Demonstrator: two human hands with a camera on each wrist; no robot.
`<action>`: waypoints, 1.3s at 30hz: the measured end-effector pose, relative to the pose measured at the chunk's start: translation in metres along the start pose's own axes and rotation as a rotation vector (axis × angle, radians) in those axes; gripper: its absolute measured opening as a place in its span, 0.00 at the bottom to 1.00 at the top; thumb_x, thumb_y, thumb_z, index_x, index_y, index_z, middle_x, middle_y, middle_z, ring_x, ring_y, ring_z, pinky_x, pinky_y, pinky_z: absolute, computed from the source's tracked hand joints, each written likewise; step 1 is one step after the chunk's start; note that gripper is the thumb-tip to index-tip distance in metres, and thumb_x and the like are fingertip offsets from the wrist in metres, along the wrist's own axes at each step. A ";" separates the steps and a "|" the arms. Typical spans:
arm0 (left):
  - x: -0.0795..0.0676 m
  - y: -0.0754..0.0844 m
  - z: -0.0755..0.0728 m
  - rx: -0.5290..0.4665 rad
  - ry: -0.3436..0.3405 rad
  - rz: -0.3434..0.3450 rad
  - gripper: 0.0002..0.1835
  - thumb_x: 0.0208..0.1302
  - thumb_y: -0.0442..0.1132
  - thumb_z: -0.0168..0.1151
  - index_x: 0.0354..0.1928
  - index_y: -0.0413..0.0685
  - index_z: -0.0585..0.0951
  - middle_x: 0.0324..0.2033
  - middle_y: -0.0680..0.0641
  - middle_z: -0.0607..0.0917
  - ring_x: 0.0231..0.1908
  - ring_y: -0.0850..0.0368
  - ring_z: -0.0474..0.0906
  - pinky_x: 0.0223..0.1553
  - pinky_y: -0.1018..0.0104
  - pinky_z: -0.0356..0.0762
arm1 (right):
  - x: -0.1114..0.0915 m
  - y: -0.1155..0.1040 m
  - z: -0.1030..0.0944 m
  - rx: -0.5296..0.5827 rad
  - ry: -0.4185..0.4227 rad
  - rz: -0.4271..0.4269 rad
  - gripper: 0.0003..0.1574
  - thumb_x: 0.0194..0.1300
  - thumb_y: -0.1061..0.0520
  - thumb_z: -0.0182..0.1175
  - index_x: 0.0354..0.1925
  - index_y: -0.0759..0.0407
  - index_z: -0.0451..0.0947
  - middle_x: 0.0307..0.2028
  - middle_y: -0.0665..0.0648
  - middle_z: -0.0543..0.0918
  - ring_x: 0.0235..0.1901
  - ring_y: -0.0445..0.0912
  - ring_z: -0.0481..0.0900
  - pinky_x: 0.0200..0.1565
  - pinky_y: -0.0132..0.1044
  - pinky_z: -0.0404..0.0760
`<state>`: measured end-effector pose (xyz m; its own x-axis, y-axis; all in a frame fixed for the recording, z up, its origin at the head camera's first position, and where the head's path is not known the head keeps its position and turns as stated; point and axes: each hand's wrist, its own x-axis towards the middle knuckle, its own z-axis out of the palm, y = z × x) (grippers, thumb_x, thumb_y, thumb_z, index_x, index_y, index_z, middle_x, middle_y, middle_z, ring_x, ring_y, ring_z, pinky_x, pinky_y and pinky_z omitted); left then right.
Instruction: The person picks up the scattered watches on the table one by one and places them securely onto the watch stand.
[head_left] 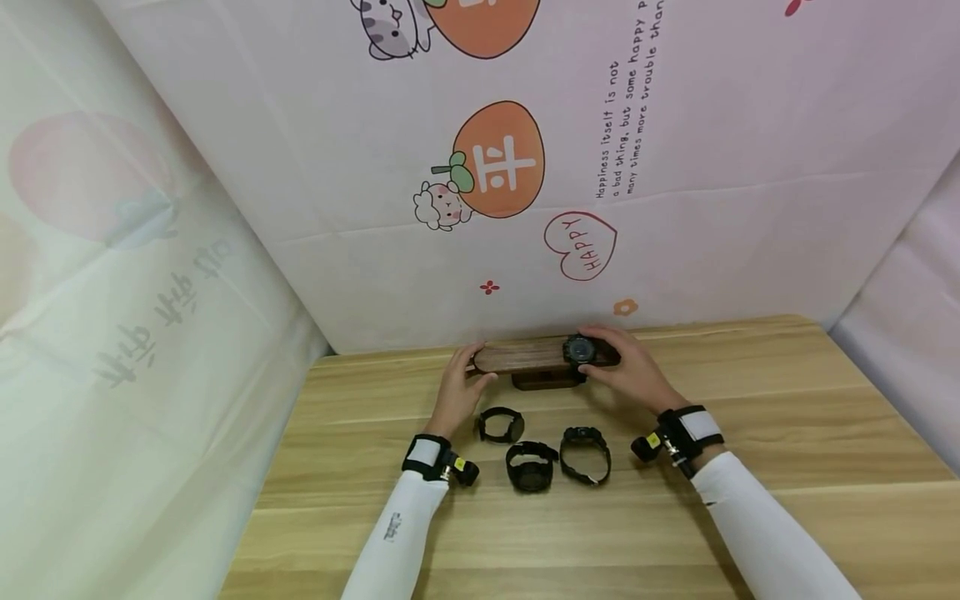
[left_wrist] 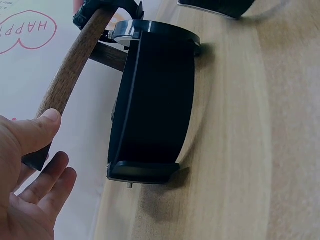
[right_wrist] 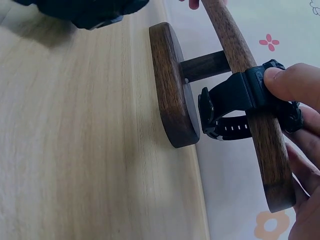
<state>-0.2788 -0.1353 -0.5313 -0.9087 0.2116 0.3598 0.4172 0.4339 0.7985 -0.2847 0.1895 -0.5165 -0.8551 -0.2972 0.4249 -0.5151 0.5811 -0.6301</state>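
Observation:
A dark wooden watch stand [head_left: 517,357], a crossbar on a short post and a rounded base [right_wrist: 171,90], stands at the table's back edge. My left hand [head_left: 456,393] pinches the bar's left end, thumb on the near face in the left wrist view. Around the bar's right part hangs a black digital watch [head_left: 580,350], its strap looped under the bar. My right hand [head_left: 632,372] holds this watch, with the thumb [right_wrist: 292,85] pressed on its case and the fingers behind. Below the stand lie several more black watches [head_left: 531,477], their straps forming loops.
One loose watch [head_left: 517,428] lies close to my left wrist; another [head_left: 584,434] lies to the right of the group. Behind the wooden table [head_left: 675,517] rises a white printed cloth [head_left: 360,275], close behind the stand. Cloth also hangs at both sides.

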 end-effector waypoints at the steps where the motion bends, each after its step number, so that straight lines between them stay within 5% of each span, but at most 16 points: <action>1: 0.000 0.000 0.000 -0.001 0.001 0.000 0.33 0.62 0.37 0.65 0.69 0.46 0.67 0.62 0.47 0.70 0.57 0.51 0.70 0.56 0.55 0.76 | 0.000 0.000 0.000 0.000 -0.002 0.001 0.40 0.57 0.42 0.69 0.66 0.41 0.68 0.67 0.60 0.67 0.66 0.56 0.61 0.63 0.61 0.63; 17: -0.001 -0.002 0.002 0.001 0.011 -0.023 0.32 0.62 0.37 0.65 0.68 0.57 0.67 0.62 0.50 0.70 0.55 0.55 0.70 0.56 0.59 0.76 | 0.004 -0.002 0.005 -0.029 -0.014 -0.026 0.40 0.57 0.39 0.68 0.66 0.43 0.70 0.66 0.60 0.68 0.67 0.64 0.55 0.62 0.68 0.59; 26: -0.008 0.035 -0.005 -0.057 0.052 0.050 0.31 0.60 0.27 0.64 0.66 0.39 0.68 0.60 0.32 0.70 0.53 0.37 0.71 0.53 0.39 0.74 | 0.006 0.000 0.007 -0.062 0.011 -0.058 0.40 0.57 0.35 0.66 0.65 0.42 0.70 0.65 0.58 0.69 0.66 0.64 0.58 0.61 0.67 0.61; 39: -0.009 0.036 -0.005 -0.049 0.057 0.061 0.31 0.60 0.28 0.65 0.66 0.38 0.68 0.60 0.30 0.70 0.52 0.37 0.72 0.52 0.41 0.75 | 0.008 -0.008 0.010 -0.051 -0.001 -0.036 0.41 0.56 0.39 0.69 0.64 0.49 0.72 0.65 0.63 0.70 0.67 0.66 0.53 0.63 0.69 0.55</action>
<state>-0.2561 -0.1257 -0.5037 -0.8816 0.1851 0.4341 0.4716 0.3784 0.7965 -0.2884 0.1751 -0.5146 -0.8359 -0.3196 0.4462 -0.5421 0.6077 -0.5803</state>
